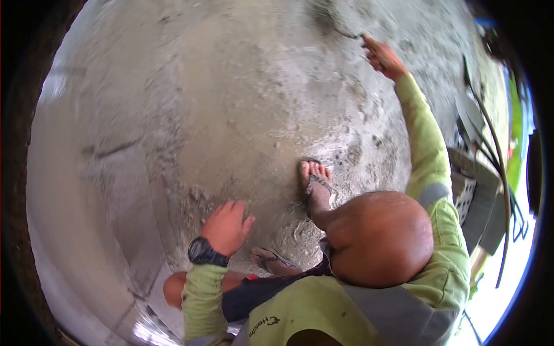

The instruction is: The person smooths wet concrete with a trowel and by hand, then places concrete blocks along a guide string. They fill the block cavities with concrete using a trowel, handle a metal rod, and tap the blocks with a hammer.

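Two hands are on the wet cement (231, 104). The left hand (226, 226), a watch (203, 252) on its wrist, lies open and flat on the surface. The right hand (384, 57) reaches far out, closed around what looks like a trowel (340, 29) touching the cement. By my reading the broad middle is smoothed, while the patch around the sandalled feet (314, 184) is rough and pitted. Along the right edge, cables (490, 132) and a crate (470, 193) crowd in.
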Demonstrator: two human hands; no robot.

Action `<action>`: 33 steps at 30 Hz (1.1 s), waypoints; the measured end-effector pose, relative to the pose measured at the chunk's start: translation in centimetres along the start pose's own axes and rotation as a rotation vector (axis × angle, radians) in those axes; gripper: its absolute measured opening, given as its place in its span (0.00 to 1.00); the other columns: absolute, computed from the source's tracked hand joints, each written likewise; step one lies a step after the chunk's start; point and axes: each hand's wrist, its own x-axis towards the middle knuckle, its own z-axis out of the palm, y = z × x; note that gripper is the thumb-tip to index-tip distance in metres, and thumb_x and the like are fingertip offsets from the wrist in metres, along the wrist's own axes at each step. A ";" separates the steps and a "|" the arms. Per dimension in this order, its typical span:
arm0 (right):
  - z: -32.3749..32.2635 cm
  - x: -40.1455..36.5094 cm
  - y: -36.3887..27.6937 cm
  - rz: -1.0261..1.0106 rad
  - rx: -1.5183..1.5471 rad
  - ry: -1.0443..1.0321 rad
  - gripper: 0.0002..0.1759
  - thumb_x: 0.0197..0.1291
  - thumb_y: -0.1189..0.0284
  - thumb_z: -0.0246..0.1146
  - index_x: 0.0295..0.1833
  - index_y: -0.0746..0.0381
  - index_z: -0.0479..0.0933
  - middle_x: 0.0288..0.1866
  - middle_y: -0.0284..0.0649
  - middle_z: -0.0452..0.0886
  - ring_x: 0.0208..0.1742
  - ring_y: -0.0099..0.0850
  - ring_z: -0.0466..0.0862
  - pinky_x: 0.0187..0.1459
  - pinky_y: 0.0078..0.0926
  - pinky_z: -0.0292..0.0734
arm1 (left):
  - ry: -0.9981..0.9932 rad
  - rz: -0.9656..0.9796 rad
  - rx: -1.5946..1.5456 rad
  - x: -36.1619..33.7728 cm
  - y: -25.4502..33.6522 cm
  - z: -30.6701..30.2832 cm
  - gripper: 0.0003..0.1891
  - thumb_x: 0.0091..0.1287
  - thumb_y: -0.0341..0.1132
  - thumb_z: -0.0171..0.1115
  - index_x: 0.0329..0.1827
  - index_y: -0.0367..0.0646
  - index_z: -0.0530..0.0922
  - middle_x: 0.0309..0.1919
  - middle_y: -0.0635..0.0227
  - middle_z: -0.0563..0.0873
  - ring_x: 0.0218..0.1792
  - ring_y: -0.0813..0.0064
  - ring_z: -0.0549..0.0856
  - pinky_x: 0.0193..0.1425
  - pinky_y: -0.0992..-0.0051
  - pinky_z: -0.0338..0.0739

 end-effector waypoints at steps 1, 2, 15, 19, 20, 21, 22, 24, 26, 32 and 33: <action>1.2 -1.3 -0.6 -0.018 -0.014 -0.030 0.29 0.69 0.46 0.60 0.49 0.65 0.76 0.20 0.25 0.65 0.16 0.16 0.61 0.16 0.18 0.53 | -0.052 0.008 0.031 -0.1 0.5 -0.2 0.19 0.67 0.43 0.63 0.55 0.39 0.76 0.47 0.51 0.82 0.50 0.49 0.82 0.55 0.58 0.77; 2.1 -2.1 -1.0 -0.007 -0.011 -0.047 0.27 0.70 0.48 0.59 0.49 0.64 0.77 0.18 0.23 0.63 0.15 0.16 0.59 0.16 0.18 0.52 | -0.102 0.002 0.055 -0.3 0.9 -0.4 0.19 0.67 0.43 0.62 0.54 0.39 0.76 0.47 0.52 0.82 0.50 0.48 0.82 0.55 0.57 0.77; 20.4 -22.6 -16.7 -0.088 -0.424 -0.592 0.22 0.73 0.49 0.55 0.45 0.60 0.74 0.17 0.23 0.61 0.10 0.11 0.52 0.11 0.16 0.44 | 0.000 -0.101 -0.012 -2.3 4.2 2.2 0.10 0.54 0.35 0.65 0.37 0.45 0.88 0.37 0.60 0.89 0.45 0.59 0.88 0.47 0.58 0.79; 26.2 -27.1 -21.7 -0.224 -0.640 -0.816 0.24 0.73 0.50 0.55 0.45 0.62 0.74 0.16 0.26 0.63 0.10 0.13 0.53 0.11 0.16 0.45 | 0.057 -0.080 -0.026 -3.8 4.3 2.8 0.10 0.54 0.35 0.65 0.37 0.46 0.88 0.37 0.60 0.89 0.44 0.59 0.88 0.46 0.58 0.79; 28.0 -28.4 -22.9 -0.252 -0.714 -0.869 0.24 0.72 0.50 0.56 0.44 0.63 0.74 0.16 0.27 0.63 0.10 0.13 0.54 0.11 0.15 0.46 | 0.072 -0.072 -0.028 -4.3 4.3 2.8 0.10 0.54 0.36 0.65 0.37 0.46 0.88 0.36 0.60 0.89 0.44 0.59 0.88 0.45 0.58 0.79; 30.5 -29.5 -24.1 -0.265 -0.797 -0.921 0.23 0.72 0.50 0.57 0.43 0.63 0.74 0.16 0.27 0.63 0.10 0.13 0.55 0.12 0.15 0.47 | 0.085 -0.059 -0.042 -4.5 4.0 2.7 0.10 0.54 0.36 0.65 0.37 0.46 0.88 0.36 0.60 0.89 0.44 0.59 0.88 0.45 0.58 0.79; 32.6 -30.8 -25.4 -0.292 -0.852 -0.987 0.23 0.71 0.51 0.58 0.42 0.64 0.74 0.16 0.27 0.64 0.10 0.13 0.57 0.12 0.15 0.49 | 0.101 -0.052 -0.047 -4.8 4.0 2.8 0.10 0.54 0.36 0.64 0.37 0.46 0.88 0.36 0.60 0.89 0.44 0.59 0.88 0.45 0.58 0.79; 36.9 -32.9 -27.2 -0.339 -0.969 -1.108 0.24 0.71 0.51 0.59 0.42 0.64 0.75 0.16 0.27 0.65 0.11 0.13 0.58 0.12 0.16 0.52 | 0.133 -0.033 -0.055 -5.4 4.2 2.7 0.10 0.54 0.36 0.64 0.37 0.46 0.88 0.36 0.60 0.89 0.43 0.60 0.88 0.45 0.58 0.79; 41.1 -35.1 -28.3 -0.365 -1.062 -1.227 0.24 0.71 0.51 0.59 0.42 0.65 0.76 0.16 0.28 0.66 0.11 0.13 0.61 0.13 0.16 0.53 | 0.165 -0.016 -0.061 -5.9 4.4 2.6 0.10 0.54 0.36 0.64 0.36 0.46 0.88 0.36 0.60 0.89 0.43 0.60 0.88 0.44 0.58 0.79; 52.8 -43.6 -28.3 -0.587 -1.363 -1.513 0.24 0.72 0.51 0.57 0.40 0.64 0.78 0.15 0.28 0.69 0.10 0.14 0.62 0.11 0.18 0.56 | 0.254 0.057 -0.043 -7.2 5.8 2.3 0.10 0.55 0.37 0.64 0.36 0.47 0.88 0.35 0.60 0.89 0.42 0.60 0.88 0.43 0.57 0.79; 54.6 -44.6 -27.7 -0.627 -1.389 -1.575 0.24 0.73 0.51 0.57 0.40 0.64 0.78 0.15 0.27 0.69 0.10 0.14 0.62 0.10 0.18 0.56 | 0.266 0.065 -0.039 -7.4 5.9 2.4 0.10 0.55 0.37 0.64 0.36 0.47 0.88 0.35 0.60 0.89 0.42 0.60 0.88 0.42 0.57 0.79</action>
